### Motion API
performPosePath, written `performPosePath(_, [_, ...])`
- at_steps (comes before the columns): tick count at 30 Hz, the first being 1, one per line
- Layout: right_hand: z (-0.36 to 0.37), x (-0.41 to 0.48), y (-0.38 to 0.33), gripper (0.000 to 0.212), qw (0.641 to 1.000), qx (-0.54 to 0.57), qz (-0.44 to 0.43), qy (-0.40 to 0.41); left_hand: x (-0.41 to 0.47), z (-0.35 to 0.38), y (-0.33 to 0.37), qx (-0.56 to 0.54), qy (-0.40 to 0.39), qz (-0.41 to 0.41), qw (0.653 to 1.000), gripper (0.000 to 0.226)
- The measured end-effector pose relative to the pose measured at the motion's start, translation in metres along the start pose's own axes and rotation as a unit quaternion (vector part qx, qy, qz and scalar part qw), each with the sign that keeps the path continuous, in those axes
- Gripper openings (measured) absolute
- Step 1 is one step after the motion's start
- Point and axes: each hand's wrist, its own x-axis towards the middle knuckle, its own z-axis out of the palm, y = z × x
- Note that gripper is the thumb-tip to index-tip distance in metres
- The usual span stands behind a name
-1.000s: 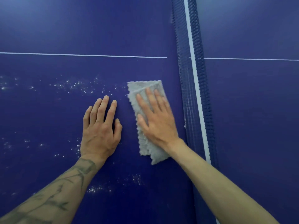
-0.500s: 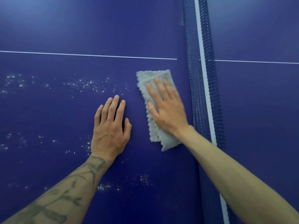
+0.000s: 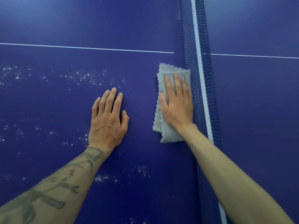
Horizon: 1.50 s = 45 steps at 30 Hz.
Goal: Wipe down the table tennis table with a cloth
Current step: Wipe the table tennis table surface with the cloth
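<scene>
A folded grey cloth (image 3: 163, 126) lies flat on the blue table tennis table (image 3: 64, 26), right beside the net. My right hand (image 3: 177, 104) presses down on it with straight fingers that point away from me. My left hand (image 3: 108, 120) rests flat on the bare table surface, a hand's width left of the cloth, and holds nothing. White dust specks (image 3: 85, 78) are scattered over the table left of and in front of my hands.
The net (image 3: 200, 78) with its white top band runs from far to near at the right of the cloth. A thin white centre line (image 3: 89, 48) crosses the table beyond my hands. The table's other half (image 3: 258, 110) lies right of the net.
My right hand has pushed the cloth to the right, up against the net, and its fingers now point straight ahead. My left hand has stayed flat on the table.
</scene>
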Motion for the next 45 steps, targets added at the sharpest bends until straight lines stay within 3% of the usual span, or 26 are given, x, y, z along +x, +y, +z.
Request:
performPosePath(3, [0.004, 0.014, -0.031, 0.07, 0.999, 0.011, 0.029, 0.013, -0.002, -0.001, 0.0, 0.0, 0.004, 0.005, 1.0, 0.057])
performPosePath(6, [0.013, -0.035, -0.05, 0.068, 0.994, 0.006, -0.109, 0.006, -0.001, -0.002, 0.0, 0.002, 0.003, 0.006, 1.0, 0.057])
performPosePath(8, [0.011, -0.074, -0.032, 0.067, 0.989, -0.007, -0.146, -0.016, -0.003, -0.006, 0.0, -0.002, 0.001, 0.002, 1.0, 0.056])
performPosePath(12, [0.0, -0.069, 0.011, 0.069, 1.0, -0.004, 0.004, -0.007, -0.043, -0.021, 0.0, -0.003, 0.016, -0.033, 0.999, 0.054])
performPosePath(15, [0.001, -0.031, -0.011, 0.071, 0.997, 0.006, 0.081, 0.01, -0.083, -0.021, -0.007, 0.014, 0.001, -0.041, 0.999, 0.055])
performPosePath(18, [0.009, -0.048, -0.042, 0.069, 0.999, 0.002, -0.033, 0.006, -0.097, -0.015, -0.013, 0.035, -0.021, -0.033, 0.999, 0.058])
performPosePath(21, [0.013, -0.095, -0.025, 0.068, 0.988, -0.016, -0.148, -0.029, -0.096, -0.012, -0.014, 0.026, -0.02, -0.037, 0.999, 0.06])
performPosePath(27, [0.004, -0.026, -0.012, 0.069, 0.998, 0.001, 0.064, 0.014, -0.096, -0.012, -0.016, 0.02, -0.013, -0.039, 0.999, 0.06])
performPosePath(29, [0.007, -0.001, -0.044, 0.07, 0.998, -0.003, 0.052, 0.02, -0.096, -0.011, -0.015, 0.021, -0.01, -0.041, 0.999, 0.059])
performPosePath(32, [0.015, -0.018, -0.083, 0.069, 0.996, -0.002, -0.092, 0.015, -0.095, -0.012, -0.015, 0.019, -0.009, -0.042, 0.999, 0.059])
performPosePath(35, [0.017, -0.062, -0.06, 0.066, 0.982, -0.02, -0.19, -0.011, -0.095, -0.012, -0.016, 0.021, -0.005, -0.042, 0.999, 0.059])
performPosePath(38, [0.007, -0.047, -0.02, 0.067, 0.997, -0.019, -0.08, -0.003, -0.095, -0.012, -0.016, 0.02, -0.007, -0.039, 0.999, 0.06])
performPosePath(41, [0.005, -0.007, -0.029, 0.069, 0.999, -0.002, 0.052, 0.01, -0.096, -0.012, -0.017, 0.022, -0.009, -0.041, 0.999, 0.06])
performPosePath(43, [0.011, -0.005, -0.061, 0.069, 0.999, -0.005, 0.032, 0.031, -0.096, -0.012, -0.016, 0.021, -0.012, -0.042, 0.999, 0.06])
performPosePath(45, [0.019, -0.034, -0.085, 0.067, 0.997, -0.006, -0.074, 0.029, -0.095, -0.012, -0.017, 0.022, -0.014, -0.039, 0.999, 0.06])
